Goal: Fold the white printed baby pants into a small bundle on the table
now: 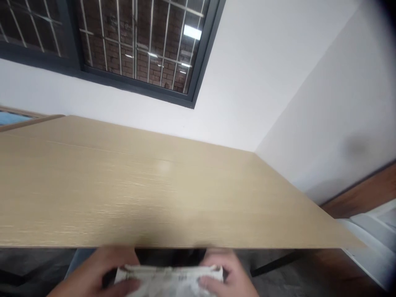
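At the bottom of the head view, both hands hold a pale, whitish thing with faint dark marks [170, 282] by its two sides. Its upper edge looks folded or layered; blur hides whether it is cloth or paper, and its lower part runs out of the picture. My left hand [119, 268] is closed on the left side, thumb on the near face. My right hand [221, 272] grips the right side in the same way. Both hands are at the front edge of the wooden table [198, 185], with the held thing just on the near side of that edge.
A white wall with a dark-framed, barred window [139, 45] stands behind the table. At the far left is a wood-rimmed thing with a light blue surface [14, 118]. White, rounded objects [371, 239] stand beyond the table's right edge. A dark table leg [275, 263] shows below.
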`<action>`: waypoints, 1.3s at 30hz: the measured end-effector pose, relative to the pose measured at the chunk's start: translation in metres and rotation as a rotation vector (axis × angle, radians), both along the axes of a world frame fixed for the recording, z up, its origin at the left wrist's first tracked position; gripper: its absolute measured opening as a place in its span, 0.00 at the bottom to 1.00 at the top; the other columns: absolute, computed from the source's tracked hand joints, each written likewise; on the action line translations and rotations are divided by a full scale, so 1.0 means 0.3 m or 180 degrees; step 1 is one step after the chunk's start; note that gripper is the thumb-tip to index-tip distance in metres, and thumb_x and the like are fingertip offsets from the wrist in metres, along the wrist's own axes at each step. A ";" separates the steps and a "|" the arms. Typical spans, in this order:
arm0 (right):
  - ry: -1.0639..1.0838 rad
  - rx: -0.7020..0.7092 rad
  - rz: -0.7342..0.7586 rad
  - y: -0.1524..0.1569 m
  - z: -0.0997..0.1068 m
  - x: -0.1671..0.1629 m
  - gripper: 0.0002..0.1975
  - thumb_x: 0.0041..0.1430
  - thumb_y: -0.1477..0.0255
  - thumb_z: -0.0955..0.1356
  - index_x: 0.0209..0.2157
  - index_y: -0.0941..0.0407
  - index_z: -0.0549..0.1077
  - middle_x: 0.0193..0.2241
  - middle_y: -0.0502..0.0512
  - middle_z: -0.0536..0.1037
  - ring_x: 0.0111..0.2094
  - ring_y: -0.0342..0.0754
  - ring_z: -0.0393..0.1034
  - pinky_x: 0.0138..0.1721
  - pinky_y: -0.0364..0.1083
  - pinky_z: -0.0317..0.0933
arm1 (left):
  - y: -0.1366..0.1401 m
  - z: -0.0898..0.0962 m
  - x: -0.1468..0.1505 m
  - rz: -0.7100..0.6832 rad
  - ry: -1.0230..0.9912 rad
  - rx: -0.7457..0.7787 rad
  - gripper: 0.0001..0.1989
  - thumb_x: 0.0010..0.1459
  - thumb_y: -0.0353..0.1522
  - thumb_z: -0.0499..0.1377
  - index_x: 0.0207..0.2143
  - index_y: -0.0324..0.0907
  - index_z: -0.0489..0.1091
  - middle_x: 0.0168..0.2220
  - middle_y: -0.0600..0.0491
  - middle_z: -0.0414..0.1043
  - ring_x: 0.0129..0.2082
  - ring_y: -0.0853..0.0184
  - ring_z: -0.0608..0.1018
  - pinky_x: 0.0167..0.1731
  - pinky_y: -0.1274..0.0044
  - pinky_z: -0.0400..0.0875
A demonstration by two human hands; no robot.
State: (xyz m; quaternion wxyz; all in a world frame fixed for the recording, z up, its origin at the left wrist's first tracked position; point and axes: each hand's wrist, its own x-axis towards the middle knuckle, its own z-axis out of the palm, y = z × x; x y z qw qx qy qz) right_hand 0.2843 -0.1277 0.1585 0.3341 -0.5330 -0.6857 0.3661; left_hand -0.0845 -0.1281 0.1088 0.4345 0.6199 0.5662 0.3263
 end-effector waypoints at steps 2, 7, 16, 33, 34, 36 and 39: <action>0.0095 0.0179 -0.0264 0.084 0.100 -0.031 0.15 0.47 0.53 0.79 0.26 0.49 0.81 0.26 0.57 0.78 0.32 0.56 0.73 0.37 0.52 0.67 | 0.088 0.174 0.032 0.0127 -0.0095 0.0300 0.15 0.43 0.53 0.69 0.27 0.55 0.79 0.33 0.52 0.80 0.41 0.50 0.78 0.43 0.68 0.76; 0.0911 0.0134 -0.0192 0.392 0.290 -0.106 0.19 0.45 0.55 0.80 0.28 0.56 0.78 0.25 0.53 0.77 0.27 0.49 0.72 0.27 0.45 0.64 | 0.377 0.487 0.088 0.0138 -0.0080 0.0878 0.21 0.51 0.51 0.68 0.24 0.44 0.72 0.23 0.57 0.65 0.24 0.68 0.65 0.23 0.79 0.58; 0.1524 -0.0654 0.0091 0.866 0.244 -0.144 0.13 0.48 0.65 0.78 0.27 0.59 0.75 0.27 0.58 0.81 0.30 0.49 0.75 0.31 0.45 0.68 | 0.896 0.390 0.074 -0.0004 -0.0185 0.0554 0.25 0.50 0.53 0.64 0.22 0.44 0.61 0.21 0.60 0.57 0.23 0.71 0.61 0.25 0.78 0.53; -0.0008 0.0420 -0.1097 1.304 -0.098 -0.188 0.12 0.47 0.71 0.66 0.15 0.53 0.59 0.15 0.43 0.57 0.21 0.41 0.54 0.23 0.42 0.45 | 1.309 0.047 0.115 0.1013 0.1358 0.0966 0.16 0.55 0.42 0.59 0.19 0.45 0.61 0.23 0.55 0.69 0.29 0.63 0.72 0.31 0.74 0.57; -0.0081 0.0511 -0.1135 1.311 -0.108 -0.190 0.11 0.47 0.70 0.66 0.15 0.53 0.60 0.15 0.43 0.58 0.22 0.42 0.55 0.24 0.42 0.46 | 1.314 0.039 0.121 0.1063 0.1463 0.0988 0.16 0.56 0.42 0.58 0.20 0.45 0.63 0.25 0.53 0.72 0.32 0.61 0.73 0.33 0.73 0.58; -0.0208 0.0671 -0.1197 1.321 -0.129 -0.195 0.10 0.47 0.70 0.66 0.16 0.54 0.63 0.16 0.45 0.61 0.24 0.43 0.58 0.26 0.42 0.48 | 1.322 0.022 0.135 0.1142 0.1640 0.1036 0.15 0.58 0.41 0.57 0.22 0.44 0.66 0.30 0.49 0.76 0.38 0.57 0.75 0.38 0.70 0.60; -0.0354 0.0846 -0.1258 1.327 -0.156 -0.196 0.08 0.47 0.70 0.67 0.18 0.55 0.66 0.19 0.46 0.66 0.27 0.45 0.61 0.30 0.43 0.51 | 1.326 0.000 0.157 0.1238 0.1829 0.1103 0.12 0.60 0.40 0.56 0.27 0.44 0.71 0.38 0.45 0.78 0.46 0.52 0.74 0.45 0.66 0.62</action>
